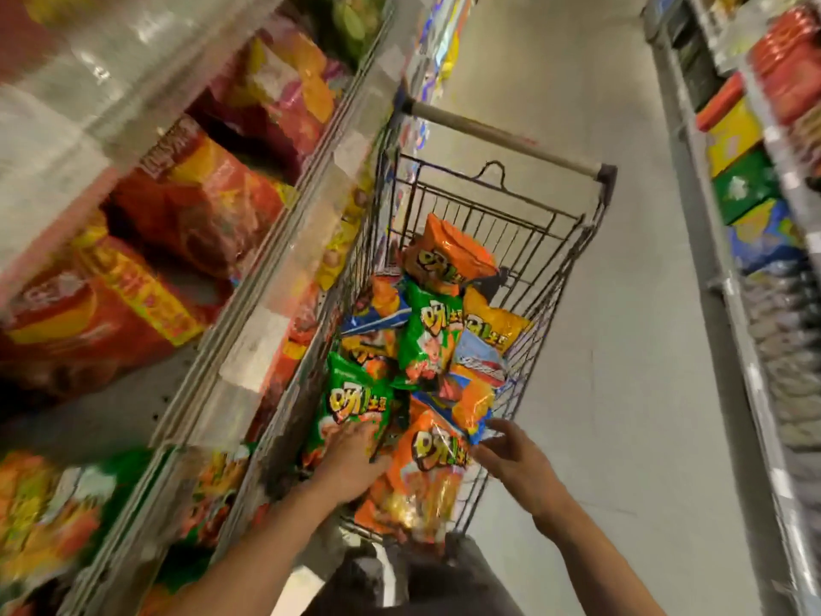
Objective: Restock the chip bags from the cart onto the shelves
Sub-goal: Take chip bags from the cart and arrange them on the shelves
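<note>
1. Bags of chips were seen piled in a wire cart (573, 242) standing in an aisle, just beside the shelves (249, 277) on the left.
2. The left hand (351, 460) was laid on a green bag (355, 397) at the near left of the pile; its fingers were spread over the bag's lower edge, and whether they were curled round it cannot be told.
3. The right hand (511, 455) was held with fingers loosely extended, touching the edge of an orange bag (426, 473) lying between the two hands.
4. Beyond both hands, another green bag (426, 335), a yellow bag (497, 326) and a second orange bag (448, 255) were heaped.
5. Red bags (200, 197) were stocked on the shelves, above and left of the left hand.
</note>
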A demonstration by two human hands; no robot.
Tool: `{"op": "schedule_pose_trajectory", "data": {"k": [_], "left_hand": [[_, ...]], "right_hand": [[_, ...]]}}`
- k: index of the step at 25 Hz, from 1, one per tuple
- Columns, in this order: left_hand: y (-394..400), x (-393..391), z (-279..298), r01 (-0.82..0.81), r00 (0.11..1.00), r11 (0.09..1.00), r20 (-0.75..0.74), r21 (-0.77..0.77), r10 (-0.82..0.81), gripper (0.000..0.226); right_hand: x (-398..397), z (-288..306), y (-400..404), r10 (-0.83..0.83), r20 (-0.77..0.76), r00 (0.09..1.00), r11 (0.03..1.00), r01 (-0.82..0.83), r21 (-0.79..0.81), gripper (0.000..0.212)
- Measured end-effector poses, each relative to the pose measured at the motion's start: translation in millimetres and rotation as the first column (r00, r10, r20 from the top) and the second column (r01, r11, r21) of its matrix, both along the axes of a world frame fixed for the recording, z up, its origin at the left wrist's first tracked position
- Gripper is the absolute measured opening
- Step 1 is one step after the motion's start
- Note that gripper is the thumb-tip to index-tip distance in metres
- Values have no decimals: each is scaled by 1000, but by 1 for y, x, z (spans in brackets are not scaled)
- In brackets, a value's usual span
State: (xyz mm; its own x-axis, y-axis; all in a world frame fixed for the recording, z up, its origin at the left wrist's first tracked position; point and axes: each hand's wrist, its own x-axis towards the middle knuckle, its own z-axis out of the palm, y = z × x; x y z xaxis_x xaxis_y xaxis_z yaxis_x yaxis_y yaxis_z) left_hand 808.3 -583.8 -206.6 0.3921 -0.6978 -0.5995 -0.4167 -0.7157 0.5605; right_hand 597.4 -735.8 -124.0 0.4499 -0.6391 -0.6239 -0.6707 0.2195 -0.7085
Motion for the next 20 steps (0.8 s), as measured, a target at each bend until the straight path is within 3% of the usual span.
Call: {"op": "schedule_pose_trajectory", "data": {"k": [5,10,13,16,18,20], "left_hand": [[-26,26,-24,-155,988,986,-18,67,156,61],[-58,36,-36,-340,934,924,-48,172,353,65],[-70,14,-36,-285,927,937,-191,203,324,67],[-78,-20,-39,-195,913,939,-298,283,279,73],[-81,-36,-46,-160,917,938,-304,308,256,90],[-83,-43,-54,-194,926,918,-244,346,288,93]], "right_hand": [[51,-33,-70,42,-6,999,993,-41,111,56],[116,-68,-170,74,31,997,997,-74,5,79],[162,-82,-217,108,130,986,984,-88,-156,74],[200,-95,-243,165,187,968,974,-131,-182,60],[212,-107,-248,192,226,955,970,-150,-189,58],[220,-117,-250,163,263,951,976,-116,-187,57]]}}
